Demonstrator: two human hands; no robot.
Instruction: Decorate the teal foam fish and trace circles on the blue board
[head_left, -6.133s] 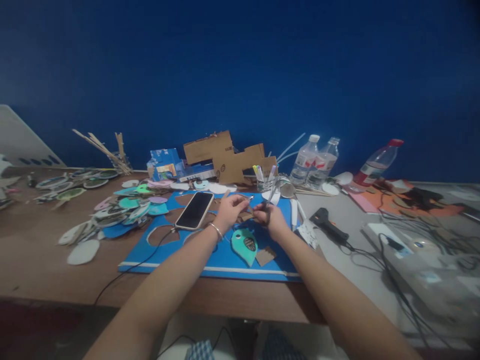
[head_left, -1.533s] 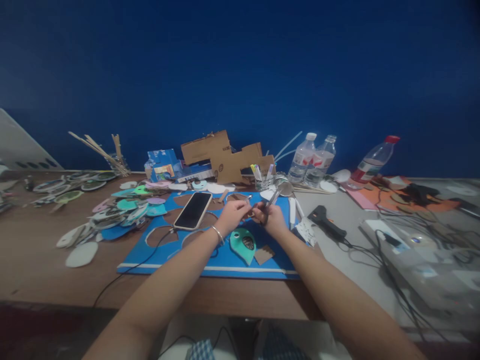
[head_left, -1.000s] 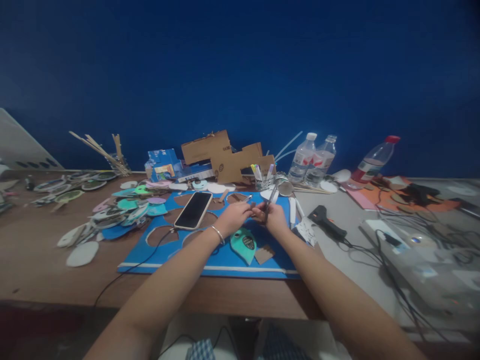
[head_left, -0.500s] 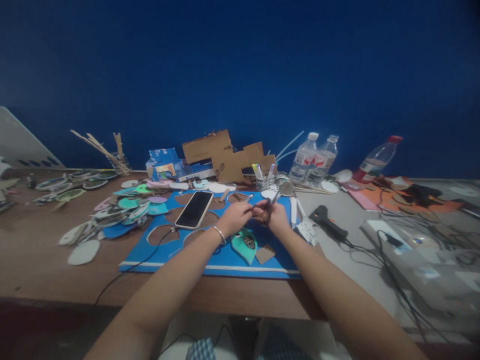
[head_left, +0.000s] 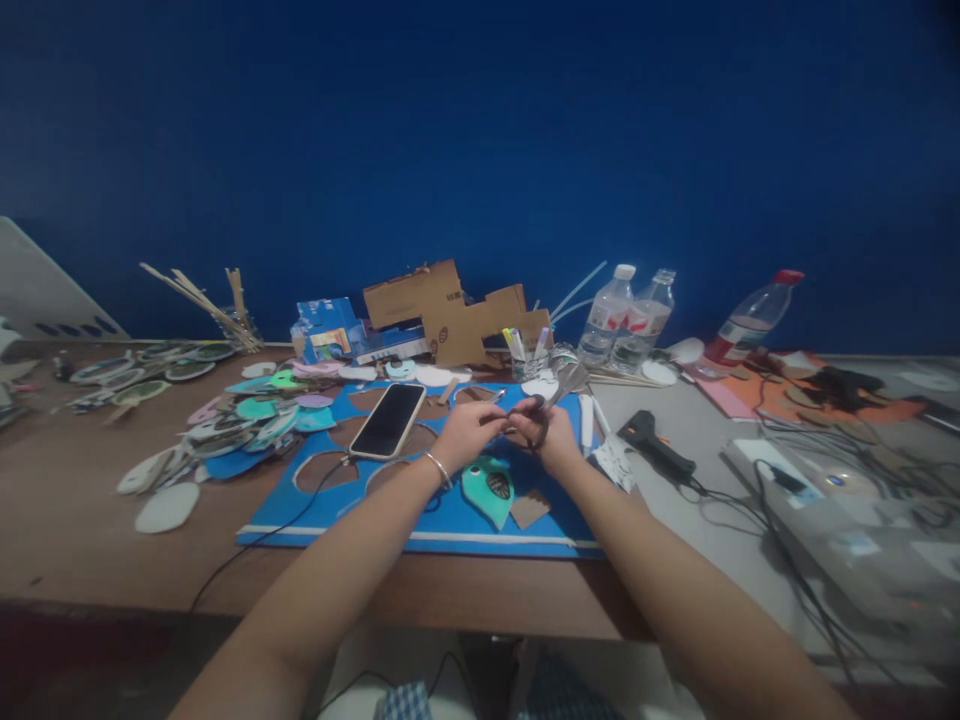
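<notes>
My right hand (head_left: 556,438) is closed around dark-handled scissors (head_left: 538,408), whose metal part points away to the upper right. Close beside it, my left hand (head_left: 469,432) has its thumb and fingers pinched together near the scissors handle; what they hold is too small to make out. Just below the hands lies a green leaf-shaped cutout (head_left: 489,495) with a dark, striped oval on it. A small brown cardboard piece (head_left: 531,509) rests to its right. Both lie on a blue board (head_left: 322,527) with round holes, under my hands.
A phone (head_left: 388,420) with a cable lies on the board's left part. Stacked cutouts (head_left: 259,440) sit farther left. On the right are a glue gun (head_left: 655,446), wires and a grey case (head_left: 847,540). Bottles (head_left: 606,318), a pen holder (head_left: 526,362) and cut cardboard (head_left: 450,325) stand behind.
The scissors have turned slightly in my right hand, and their metal part sits a little farther right. My left fingers have shifted slightly; the things on the board stay put.
</notes>
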